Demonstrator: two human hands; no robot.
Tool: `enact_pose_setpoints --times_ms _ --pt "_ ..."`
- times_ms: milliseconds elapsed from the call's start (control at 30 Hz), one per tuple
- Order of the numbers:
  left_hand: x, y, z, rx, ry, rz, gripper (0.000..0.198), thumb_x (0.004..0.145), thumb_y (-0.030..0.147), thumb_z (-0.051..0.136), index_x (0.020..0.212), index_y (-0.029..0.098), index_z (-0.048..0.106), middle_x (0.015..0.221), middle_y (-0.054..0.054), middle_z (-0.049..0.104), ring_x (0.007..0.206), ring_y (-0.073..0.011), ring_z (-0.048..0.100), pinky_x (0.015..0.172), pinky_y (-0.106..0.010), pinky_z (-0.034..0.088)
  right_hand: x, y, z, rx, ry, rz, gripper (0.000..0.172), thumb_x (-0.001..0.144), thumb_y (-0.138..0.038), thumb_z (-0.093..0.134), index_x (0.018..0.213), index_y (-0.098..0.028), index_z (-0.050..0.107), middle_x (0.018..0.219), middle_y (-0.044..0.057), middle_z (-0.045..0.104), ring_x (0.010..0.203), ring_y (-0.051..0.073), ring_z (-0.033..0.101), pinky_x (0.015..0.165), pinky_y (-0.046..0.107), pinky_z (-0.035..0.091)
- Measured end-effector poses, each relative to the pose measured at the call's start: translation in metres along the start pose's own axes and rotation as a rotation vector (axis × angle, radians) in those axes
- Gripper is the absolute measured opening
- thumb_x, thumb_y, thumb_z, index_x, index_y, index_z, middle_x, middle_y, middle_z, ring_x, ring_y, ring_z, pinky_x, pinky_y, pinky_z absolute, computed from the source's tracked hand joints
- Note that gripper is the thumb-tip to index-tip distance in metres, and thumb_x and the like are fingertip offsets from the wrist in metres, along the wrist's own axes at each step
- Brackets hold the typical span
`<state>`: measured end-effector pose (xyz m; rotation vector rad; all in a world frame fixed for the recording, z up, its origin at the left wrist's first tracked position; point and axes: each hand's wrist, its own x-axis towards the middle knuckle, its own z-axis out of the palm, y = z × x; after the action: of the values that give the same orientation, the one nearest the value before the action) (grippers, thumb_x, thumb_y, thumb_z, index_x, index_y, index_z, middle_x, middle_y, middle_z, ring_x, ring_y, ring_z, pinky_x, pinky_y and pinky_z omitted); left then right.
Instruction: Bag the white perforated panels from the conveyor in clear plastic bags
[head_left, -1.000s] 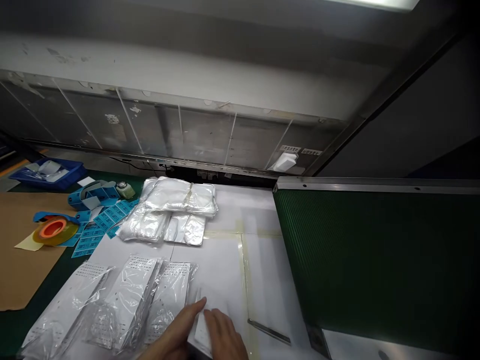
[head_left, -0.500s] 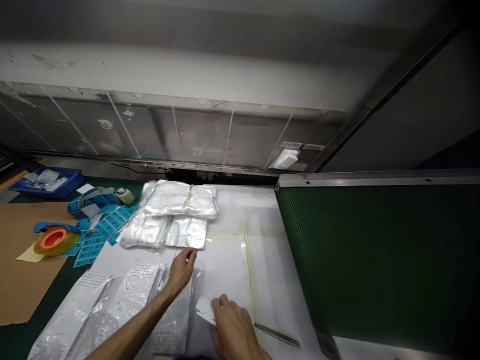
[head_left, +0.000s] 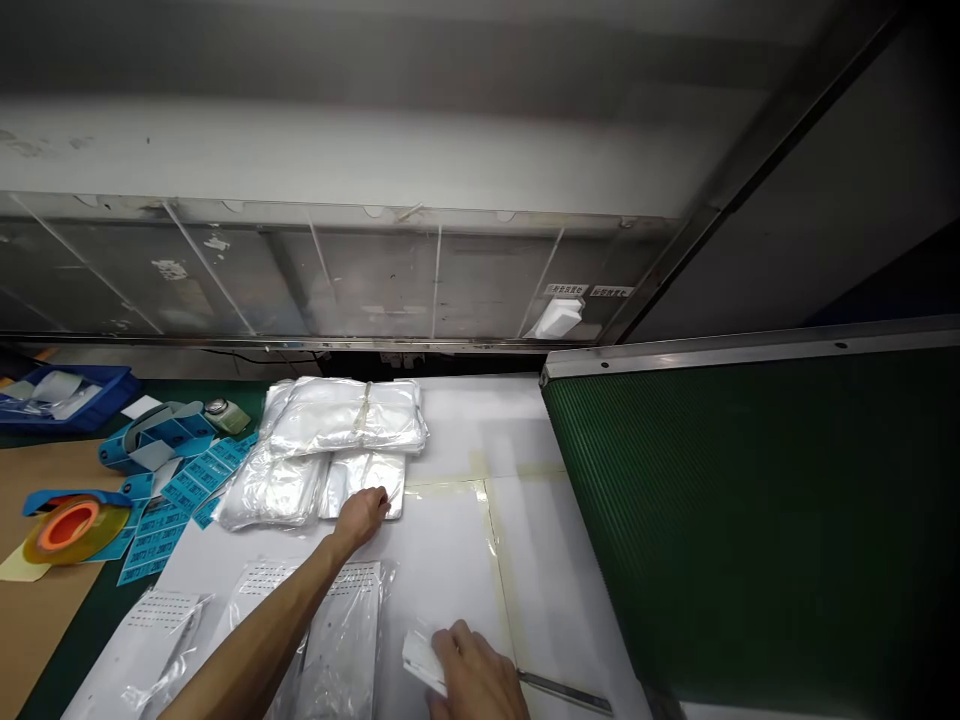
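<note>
- Your hands are well apart on the tabletop, which is covered in white sheeting.
- Your left hand has its fingers curled at the lower edge of the silver foil bags; you cannot tell from this view whether they pinch that edge or only touch it.
- Your right hand is closed over a small folded white packet, gripping it between fingers and thumb near the bottom of the view.
- Just right of that hand, a steel ruler lies partly beneath it, beside a strip of masking tape.
- Your left forearm crosses above the perforated white sheets in clear plastic sleeves, partly blocking them from view.
- Beyond the foil bags sits a taped bundle of clear plastic bags, with looser clear bags touching its near side.
- Left of the bags lie blue label sheets, a blue label dispenser, and a small glass jar.
- Farther left are a tape roll with an orange core on brown cardboard, and a blue tray.
- A green ribbed panel rises along the tabletop's right side.
</note>
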<state>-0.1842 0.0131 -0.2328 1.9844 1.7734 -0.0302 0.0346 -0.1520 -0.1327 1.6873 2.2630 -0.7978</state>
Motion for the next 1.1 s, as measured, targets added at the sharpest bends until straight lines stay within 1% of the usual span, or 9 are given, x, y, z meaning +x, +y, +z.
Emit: enact_pose_setpoints --times_ms 200,367,500,767,833,900,967,1033,1100 --pt "-0.004 0.004 0.005 0.07 0.048 0.029 0.025 0.087 0.036 0.052 0.098 0.014 0.058 0.094 -0.004 0.062 0.084 -0.0179 0.06 0.076 -0.039 0.05 0.003 0.003 -0.007 0.02 -0.005 -0.038 0.036 0.066 -0.012 0.056 0.101 -0.021 0.057 0.099 0.008 0.061 0.086 0.028 0.06 0.064 0.039 0.05" --pt "0.001 0.005 0.006 0.057 0.018 0.034 0.023 0.087 0.035 0.053 0.095 0.014 0.059 0.089 -0.003 0.062 0.078 -0.0161 0.06 0.071 -0.036 0.051 0.003 0.002 -0.006 0.016 -0.002 -0.029 0.036 0.067 -0.012 0.055 0.102 -0.021 0.056 0.099 0.008 0.061 0.085 0.028 0.06 0.064 0.039 0.05" --pt "0.004 0.006 0.004 0.031 -0.005 0.039 0.022 0.088 0.034 0.052 0.094 0.014 0.059 0.088 -0.003 0.062 0.075 -0.015 0.06 0.068 -0.034 0.052 0.002 0.002 -0.007 0.022 0.0 -0.03 0.039 0.064 -0.011 0.056 0.102 -0.021 0.056 0.098 0.008 0.06 0.084 0.028 0.06 0.063 0.039 0.05" --pt "-0.005 -0.002 -0.006 -0.052 0.034 0.004 0.026 0.089 0.036 0.049 0.103 0.014 0.056 0.087 -0.003 0.061 0.074 -0.0156 0.06 0.069 -0.035 0.051 -0.004 0.013 -0.006 0.11 0.058 -0.072 0.035 0.065 -0.013 0.058 0.099 -0.021 0.056 0.095 0.008 0.06 0.08 0.027 0.061 0.059 0.033 0.048" --pt "-0.006 -0.006 -0.008 -0.101 0.034 -0.011 0.027 0.089 0.035 0.049 0.105 0.015 0.055 0.088 -0.003 0.061 0.075 -0.0157 0.06 0.069 -0.035 0.051 -0.006 0.02 -0.001 0.181 0.125 -0.095 0.043 0.069 -0.013 0.056 0.111 -0.021 0.051 0.095 0.008 0.061 0.078 0.025 0.062 0.059 0.032 0.049" --pt "-0.005 -0.009 -0.009 -0.157 0.034 -0.033 0.027 0.089 0.035 0.05 0.107 0.015 0.054 0.091 -0.004 0.061 0.076 -0.016 0.06 0.069 -0.035 0.051 -0.008 0.028 0.005 0.27 0.245 -0.122 0.057 0.075 -0.013 0.052 0.129 -0.02 0.035 0.097 0.009 0.063 0.077 0.023 0.062 0.061 0.031 0.05" --pt "-0.002 -0.011 -0.01 -0.217 0.035 -0.059 0.027 0.088 0.035 0.051 0.105 0.015 0.056 0.094 -0.004 0.062 0.078 -0.0165 0.06 0.071 -0.036 0.051 -0.01 0.037 0.009 0.329 0.342 -0.111 0.062 0.08 -0.013 0.046 0.136 -0.018 0.02 0.098 0.01 0.064 0.075 0.022 0.063 0.063 0.031 0.051" --pt "0.001 -0.012 -0.011 -0.281 0.032 -0.075 0.025 0.087 0.036 0.052 0.099 0.014 0.059 0.094 -0.004 0.063 0.08 -0.0169 0.061 0.073 -0.037 0.051 -0.013 0.044 0.007 0.353 0.359 -0.079 0.049 0.083 -0.014 0.041 0.13 -0.018 0.029 0.096 0.009 0.064 0.075 0.022 0.063 0.063 0.031 0.05" --pt "0.001 -0.013 -0.014 -0.35 0.035 -0.081 0.025 0.087 0.036 0.052 0.094 0.014 0.06 0.091 -0.004 0.064 0.081 -0.0171 0.061 0.075 -0.037 0.051 -0.017 0.05 0.001 0.38 0.308 -0.053 0.032 0.081 -0.014 0.041 0.113 -0.019 0.042 0.091 0.008 0.063 0.075 0.021 0.061 0.06 0.028 0.048"
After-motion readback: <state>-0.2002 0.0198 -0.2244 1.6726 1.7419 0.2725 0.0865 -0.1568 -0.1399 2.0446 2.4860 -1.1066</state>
